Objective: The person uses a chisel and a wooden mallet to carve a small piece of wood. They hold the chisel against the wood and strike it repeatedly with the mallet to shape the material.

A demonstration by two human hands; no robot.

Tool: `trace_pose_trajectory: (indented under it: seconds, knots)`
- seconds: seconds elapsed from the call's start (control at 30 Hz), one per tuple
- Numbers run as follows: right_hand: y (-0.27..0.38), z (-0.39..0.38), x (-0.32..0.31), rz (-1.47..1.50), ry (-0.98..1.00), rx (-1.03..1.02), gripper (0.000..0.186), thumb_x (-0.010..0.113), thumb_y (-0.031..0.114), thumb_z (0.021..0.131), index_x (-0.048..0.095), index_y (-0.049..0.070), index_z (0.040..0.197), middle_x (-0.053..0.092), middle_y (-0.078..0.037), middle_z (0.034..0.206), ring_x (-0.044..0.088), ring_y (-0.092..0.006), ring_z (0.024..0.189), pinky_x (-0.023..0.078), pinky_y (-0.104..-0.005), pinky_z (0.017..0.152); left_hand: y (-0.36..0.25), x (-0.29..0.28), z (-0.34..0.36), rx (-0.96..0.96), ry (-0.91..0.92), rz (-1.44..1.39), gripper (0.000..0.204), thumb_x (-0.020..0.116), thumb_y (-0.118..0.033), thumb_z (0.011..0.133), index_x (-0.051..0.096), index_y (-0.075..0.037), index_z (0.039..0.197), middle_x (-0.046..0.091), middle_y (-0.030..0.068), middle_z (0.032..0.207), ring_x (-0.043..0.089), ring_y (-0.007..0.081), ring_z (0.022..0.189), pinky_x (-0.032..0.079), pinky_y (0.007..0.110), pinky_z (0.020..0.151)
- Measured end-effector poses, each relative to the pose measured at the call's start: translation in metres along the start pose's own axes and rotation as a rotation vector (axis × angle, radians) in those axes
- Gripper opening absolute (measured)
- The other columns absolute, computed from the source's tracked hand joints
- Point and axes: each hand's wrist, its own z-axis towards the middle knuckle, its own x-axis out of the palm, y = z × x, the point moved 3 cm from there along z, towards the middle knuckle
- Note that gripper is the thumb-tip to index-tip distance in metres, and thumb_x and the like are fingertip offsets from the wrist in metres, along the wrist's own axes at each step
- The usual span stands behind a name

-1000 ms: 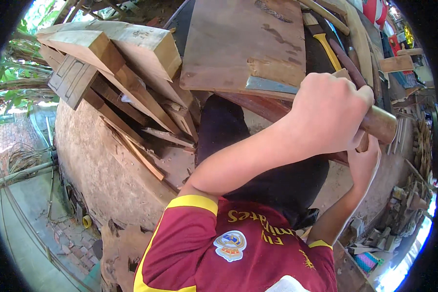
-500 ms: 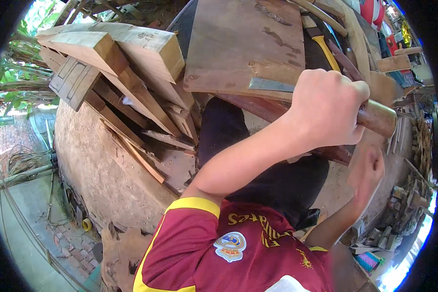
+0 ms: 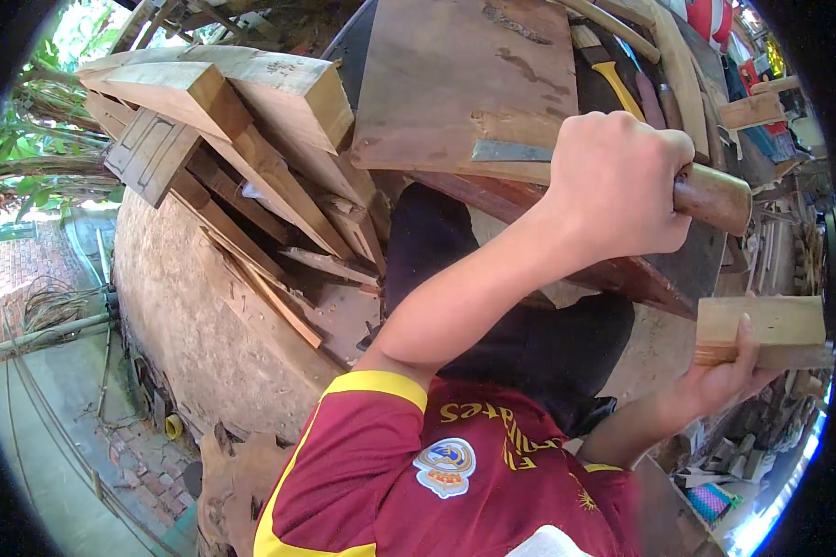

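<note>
My left hand is closed round the handle of a chisel; the handle's butt sticks out to the right of the fist. On the other side, its flat grey blade lies along the near edge of a brown wooden board, next to a paler patch of wood. At the lower right, my right hand grips a rectangular wooden block, thumb over its face. The block is below the chisel handle and apart from it. Most of the right hand's fingers are hidden behind the block.
Several thick timbers lean at the left, with thin offcuts below them. A yellow-handled tool and a wooden rod lie beyond the board. Scrap wood is heaped at the lower right.
My right hand has swung lower and to the right; the wooden block, blurred by the chisel handle before, is now clearly visible. My left hand and chisel have shifted only slightly.
</note>
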Motion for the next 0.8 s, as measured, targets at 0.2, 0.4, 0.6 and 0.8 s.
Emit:
trace_pose_trajectory:
  seconds: [0.2,0.4,0.6,0.8]
  knots:
    - [-0.024,0.002,-0.003,-0.550,0.615,-0.500,0.096,0.074,0.007,0.064,0.019,-0.003,0.141,0.041,-0.023,0.134,0.045,-0.0371,0.121,0.031,-0.0435,0.106,0.000,-0.003,-0.005,0.004,0.068,0.000,0.018,0.067,-0.022,0.048,0.056,-0.012,0.058,0.054,0.0103,0.054,0.058,0.0320,0.055,0.046,0.040,0.051]
    - [-0.027,0.025,-0.020,-0.173,0.174,-0.142,0.088,0.078,0.011,0.064,0.030,0.001,0.137,0.046,-0.019,0.127,0.051,-0.0326,0.110,0.046,-0.0453,0.093,0.001,0.005,-0.003,-0.021,0.070,0.037,0.018,0.067,-0.024,0.049,0.058,-0.013,0.060,0.056,0.0090,0.054,0.060,0.0299,0.055,0.047,0.041,0.050]
    - [-0.027,-0.004,0.009,-0.702,0.393,-0.431,0.077,0.078,0.017,0.069,0.037,0.002,0.132,0.048,-0.018,0.125,0.052,-0.0296,0.107,0.045,-0.0447,0.094,0.004,0.003,-0.003,-0.032,0.011,0.083,0.018,0.068,-0.025,0.050,0.058,-0.013,0.060,0.056,0.0093,0.053,0.059,0.0308,0.054,0.047,0.041,0.050]
    - [-0.020,0.004,0.006,-0.139,-0.035,-0.097,0.075,0.074,0.013,0.071,0.035,-0.001,0.133,0.047,-0.021,0.128,0.050,-0.0326,0.113,0.039,-0.0449,0.098,0.002,0.006,-0.001,-0.026,0.014,0.073,0.020,0.069,-0.025,0.049,0.060,-0.013,0.061,0.056,0.0097,0.054,0.059,0.0311,0.054,0.047,0.041,0.050]
